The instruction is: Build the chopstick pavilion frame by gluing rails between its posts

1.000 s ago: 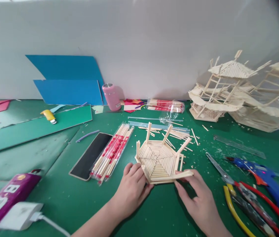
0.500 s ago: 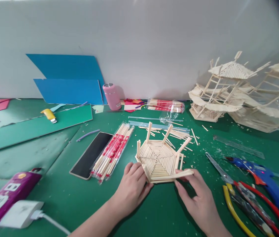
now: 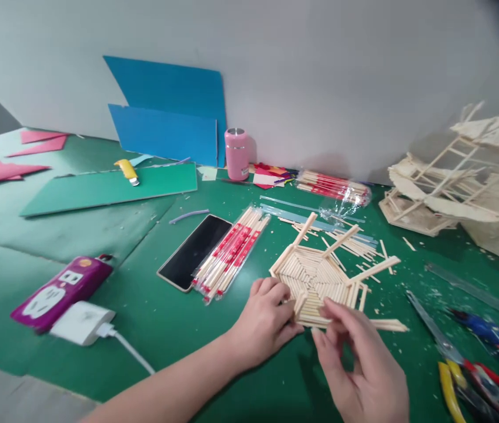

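A hexagonal base of thin wooden sticks [image 3: 311, 279], laid in a web pattern with stick posts at its corners, rests on the green table. My left hand [image 3: 271, 311] is closed on its front left corner, by a short upright post [image 3: 301, 305]. My right hand [image 3: 355, 352] is at the front edge, index fingertip over the sticks and thumb below the rim, the two apart. Whether they touch the rim I cannot tell. One post [image 3: 390, 325] sticks out to the right past my right hand.
Left lie a phone [image 3: 194, 252], packaged sticks [image 3: 234, 252] and a purple power strip [image 3: 62, 291] with a white charger [image 3: 82, 323]. Pliers [image 3: 449, 382], scissors [image 3: 434, 329] and a blue glue gun [image 3: 487, 329] are right. Behind stand a pink bottle [image 3: 237, 155] and a stick pavilion [image 3: 443, 188].
My right hand has let go of the front right corner post and shifted along the front edge towards my left hand. The posts lean further outward in view. The camera has turned.
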Tool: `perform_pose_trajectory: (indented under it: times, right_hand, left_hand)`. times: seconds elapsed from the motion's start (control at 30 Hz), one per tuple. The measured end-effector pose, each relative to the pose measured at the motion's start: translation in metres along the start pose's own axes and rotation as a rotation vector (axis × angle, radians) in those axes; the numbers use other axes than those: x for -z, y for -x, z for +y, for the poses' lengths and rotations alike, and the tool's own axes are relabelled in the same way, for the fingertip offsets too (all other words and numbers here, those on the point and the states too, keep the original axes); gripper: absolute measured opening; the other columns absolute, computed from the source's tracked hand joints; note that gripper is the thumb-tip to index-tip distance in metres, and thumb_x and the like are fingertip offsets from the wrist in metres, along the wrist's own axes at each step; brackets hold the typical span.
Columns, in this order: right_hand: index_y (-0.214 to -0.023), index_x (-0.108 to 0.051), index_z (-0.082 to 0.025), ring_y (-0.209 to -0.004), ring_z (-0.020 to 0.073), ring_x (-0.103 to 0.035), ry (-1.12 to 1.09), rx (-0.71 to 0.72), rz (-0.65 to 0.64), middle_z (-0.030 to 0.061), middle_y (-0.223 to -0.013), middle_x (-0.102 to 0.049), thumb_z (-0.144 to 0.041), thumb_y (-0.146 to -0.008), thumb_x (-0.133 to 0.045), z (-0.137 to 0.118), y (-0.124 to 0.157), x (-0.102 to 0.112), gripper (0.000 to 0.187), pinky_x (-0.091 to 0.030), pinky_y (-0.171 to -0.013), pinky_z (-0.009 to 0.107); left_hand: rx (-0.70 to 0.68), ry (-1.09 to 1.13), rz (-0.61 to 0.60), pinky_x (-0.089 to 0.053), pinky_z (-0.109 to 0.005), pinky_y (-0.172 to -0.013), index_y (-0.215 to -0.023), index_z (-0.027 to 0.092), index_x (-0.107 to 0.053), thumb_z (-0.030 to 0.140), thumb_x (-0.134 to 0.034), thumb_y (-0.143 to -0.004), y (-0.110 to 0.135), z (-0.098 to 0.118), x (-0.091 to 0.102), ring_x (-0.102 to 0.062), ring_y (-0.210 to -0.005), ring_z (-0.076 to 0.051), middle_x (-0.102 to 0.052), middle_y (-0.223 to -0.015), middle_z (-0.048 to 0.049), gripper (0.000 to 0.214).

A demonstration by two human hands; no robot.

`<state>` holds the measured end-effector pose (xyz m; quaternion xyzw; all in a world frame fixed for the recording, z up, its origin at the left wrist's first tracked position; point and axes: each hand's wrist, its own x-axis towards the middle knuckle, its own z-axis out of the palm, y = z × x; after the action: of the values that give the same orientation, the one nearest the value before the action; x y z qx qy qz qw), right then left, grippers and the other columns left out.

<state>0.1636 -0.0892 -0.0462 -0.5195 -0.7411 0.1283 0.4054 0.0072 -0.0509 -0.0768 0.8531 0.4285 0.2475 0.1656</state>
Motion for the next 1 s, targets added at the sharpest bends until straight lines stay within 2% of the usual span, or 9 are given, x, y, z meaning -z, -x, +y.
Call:
perform_pose_trajectory:
  times: [0.1,0.23,0.47,0.83,1.0]
  right_hand:
    - [-0.111,-0.050,-0.017,-0.068,0.0155,-0.059,0.020,0.078,-0.036,0.0098,-0.090,-0.060,-0.025,-0.084,-0.051,-0.005,-0.021,-0.006,0.028,-0.053,-0.060,0.026]
    - [-0.097,-0.056,-0.020,-0.082,0.0135,-0.061,0.017,0.131,-0.102,0.0045,-0.089,-0.063,-0.019,-0.085,-0.049,-0.005,-0.033,-0.009,0.013,-0.050,-0.072,0.021]
    - [-0.093,-0.058,-0.020,-0.077,0.0118,-0.062,0.055,0.142,-0.120,0.0026,-0.085,-0.064,-0.021,-0.086,-0.050,-0.003,-0.032,-0.006,0.010,-0.048,-0.072,0.019]
    - [-0.091,-0.059,-0.019,-0.076,0.0127,-0.061,0.067,0.134,-0.114,0.0037,-0.083,-0.064,-0.020,-0.085,-0.051,-0.001,-0.030,-0.004,0.010,-0.048,-0.070,0.021]
    - [-0.089,-0.060,-0.017,-0.075,0.0104,-0.061,0.057,0.163,-0.082,0.0028,-0.082,-0.065,-0.018,-0.084,-0.053,-0.002,-0.032,-0.005,0.009,-0.047,-0.071,0.017]
  left_hand:
    - [0.006,0.005,-0.001,-0.038,-0.037,-0.073,-0.075,0.019,-0.064,0.030,-0.051,-0.084,0.000,0.000,-0.001,-0.045,-0.084,-0.022,-0.055,-0.083,-0.0061,0.020]
    - [0.002,0.021,-0.005,-0.039,-0.037,-0.074,-0.077,0.018,-0.064,0.032,-0.051,-0.084,0.000,-0.001,-0.003,-0.045,-0.084,-0.022,-0.054,-0.081,-0.0066,0.021]
    - [-0.017,0.062,-0.035,-0.041,-0.038,-0.078,-0.085,0.018,-0.066,0.033,-0.049,-0.085,0.000,-0.004,-0.004,-0.045,-0.089,-0.024,-0.055,-0.086,-0.0086,0.023]
    - [-0.044,0.048,-0.057,-0.042,-0.037,-0.079,-0.083,0.015,-0.065,0.033,-0.047,-0.086,-0.001,-0.004,-0.002,-0.045,-0.089,-0.024,-0.055,-0.086,-0.0091,0.025]
    - [-0.044,0.040,-0.059,-0.041,-0.037,-0.079,-0.084,0.016,-0.065,0.033,-0.048,-0.086,-0.001,-0.003,-0.001,-0.045,-0.089,-0.023,-0.055,-0.086,-0.0085,0.024]
